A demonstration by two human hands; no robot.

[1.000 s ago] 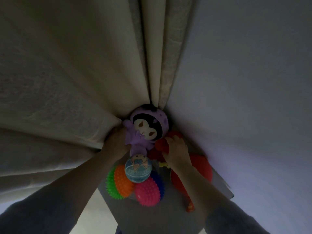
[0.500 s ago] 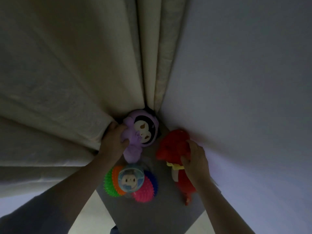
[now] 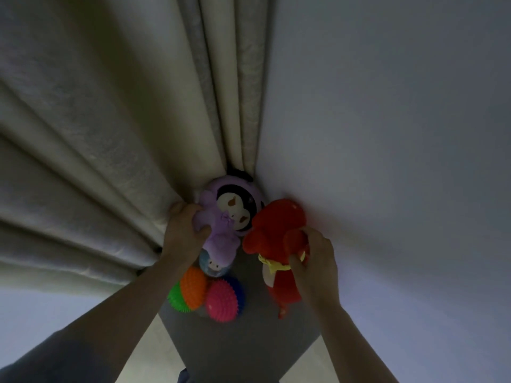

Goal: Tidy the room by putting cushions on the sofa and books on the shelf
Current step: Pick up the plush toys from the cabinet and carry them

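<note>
Plush toys, two, in the far corner where curtain (image 3: 110,134) meets wall (image 3: 387,134), on a grey top (image 3: 243,341). No cushion or book shows in this view.

Purple plush (image 3: 235,214): round head against the curtain folds, body pointing near. Left hand (image 3: 185,230) grips its left side, fingers curled behind and thumb pressed on the front.

Red plush (image 3: 276,230): touching the purple one on its right, leaning on the wall, yellow collar at the neck. Right hand (image 3: 315,261) clasps it about the collar, thumb in front, fingers wrapped round the far side.

Handling, as judged: both light, soft and squashy, not fragile, fabric giving good grip. They will sag if held by a limb, so take them round the body or neck, as now. Top-heavy heads may topple unless propped on the wall.

Spiky balls (image 3: 221,299): orange, green, pink and blue, clustered near the purple plush's feet. Likely to roll if nudged.

Clear ball (image 3: 213,265): small figure inside, tucked under the purple plush.
</note>
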